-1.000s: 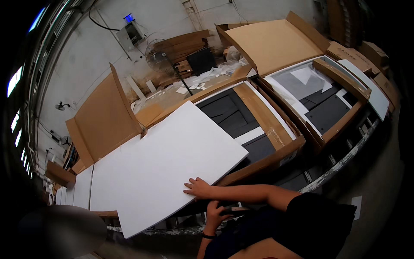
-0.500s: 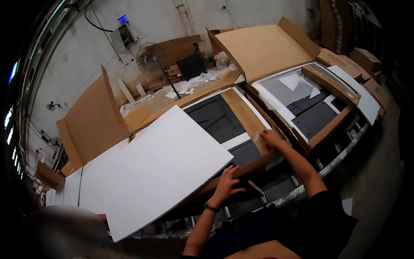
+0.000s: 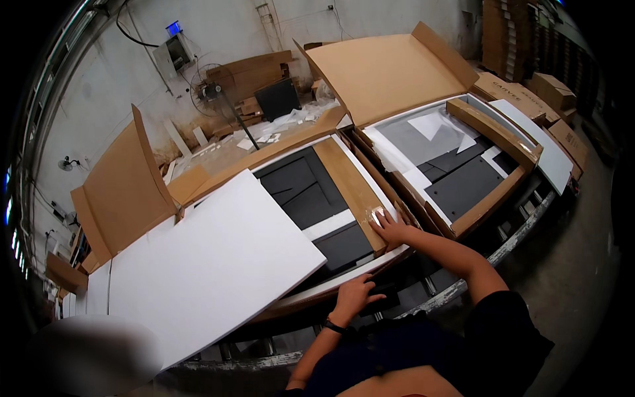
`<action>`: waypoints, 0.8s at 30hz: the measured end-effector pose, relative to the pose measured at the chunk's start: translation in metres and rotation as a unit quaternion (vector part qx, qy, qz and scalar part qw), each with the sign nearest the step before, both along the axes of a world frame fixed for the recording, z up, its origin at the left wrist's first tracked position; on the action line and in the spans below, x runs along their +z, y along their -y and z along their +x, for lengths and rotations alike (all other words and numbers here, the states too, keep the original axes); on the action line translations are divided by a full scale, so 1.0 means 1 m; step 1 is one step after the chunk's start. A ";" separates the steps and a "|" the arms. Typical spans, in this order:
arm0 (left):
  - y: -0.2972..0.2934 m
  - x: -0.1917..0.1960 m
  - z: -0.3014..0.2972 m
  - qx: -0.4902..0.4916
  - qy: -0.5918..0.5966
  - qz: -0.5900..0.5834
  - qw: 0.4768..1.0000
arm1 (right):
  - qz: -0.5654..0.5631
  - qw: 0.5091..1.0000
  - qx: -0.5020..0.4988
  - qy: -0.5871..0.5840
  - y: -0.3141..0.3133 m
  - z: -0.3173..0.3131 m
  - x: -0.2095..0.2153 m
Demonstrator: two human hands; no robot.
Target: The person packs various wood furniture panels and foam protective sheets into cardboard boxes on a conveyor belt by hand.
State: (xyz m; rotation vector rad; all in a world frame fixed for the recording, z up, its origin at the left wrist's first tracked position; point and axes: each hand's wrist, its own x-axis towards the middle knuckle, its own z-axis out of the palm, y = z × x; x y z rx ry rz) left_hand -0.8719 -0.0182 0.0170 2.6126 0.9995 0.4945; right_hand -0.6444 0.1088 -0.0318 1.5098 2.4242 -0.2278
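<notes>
My right hand [image 3: 391,229] lies with its fingers spread on the near end of a long brown cardboard strip [image 3: 350,185], by a patch of clear tape. This strip crosses an open carton [image 3: 281,154] that holds dark grey panels [image 3: 301,182] and white foam edging [image 3: 316,289]. At the carton's near edge is my left hand [image 3: 354,296], its thumb apart from its bent fingers; nothing shows in its grip. Left of both hands, a large white board [image 3: 218,258] rests over part of the carton, its right corner above the dark panels.
A second open carton [image 3: 456,221] with grey panels stands to the right, its lid [image 3: 383,73] raised. Another raised flap [image 3: 122,188] is at left. Below the cartons runs a roller conveyor with a worn rail [image 3: 503,255]. A fan [image 3: 211,90] stands behind.
My right hand has flattened onto the strip's near end. My left hand has lowered at the carton's near edge, where more white foam now shows. The whole view has shifted slightly.
</notes>
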 end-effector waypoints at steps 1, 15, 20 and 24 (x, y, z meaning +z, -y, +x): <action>-0.002 0.000 -0.001 0.016 0.012 0.019 1.000 | 0.051 0.998 0.030 0.029 -0.003 -0.005 0.005; -0.031 0.013 0.002 -0.001 0.152 -0.080 0.985 | 0.478 0.656 -0.221 -0.540 0.014 0.000 0.078; -0.080 0.053 0.040 0.106 0.603 -0.480 0.628 | 0.315 0.472 -0.359 -0.741 -0.019 -0.002 0.075; -0.118 0.063 0.049 0.156 0.591 -0.558 0.561 | -0.208 0.283 -0.333 -0.875 0.009 0.014 0.062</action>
